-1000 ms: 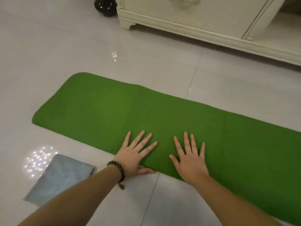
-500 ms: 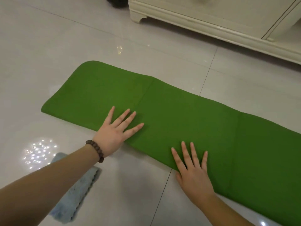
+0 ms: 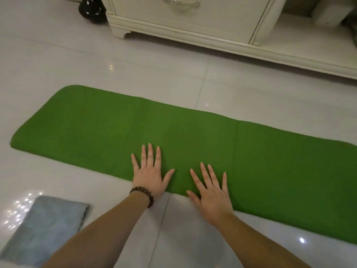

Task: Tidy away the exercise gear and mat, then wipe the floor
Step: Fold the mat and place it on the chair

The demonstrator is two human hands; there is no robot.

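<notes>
Left hand [image 3: 147,176] back beside right hand [image 3: 211,196]

Both hands, left [image 3: 147,176] and right [image 3: 211,192], flat on green mat [image 3: 96,128], perhaps folded, grey cloth [image 3: 44,227] nearby

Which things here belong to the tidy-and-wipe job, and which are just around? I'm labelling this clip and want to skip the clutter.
Part of the job:
green mat, lying on the floor, both palms flat on its near edge
left hand
right hand
grey-blue cloth, lying on the tiles near the left arm
tiled floor

Just around:
cream cabinet
black glossy object beside it
</notes>
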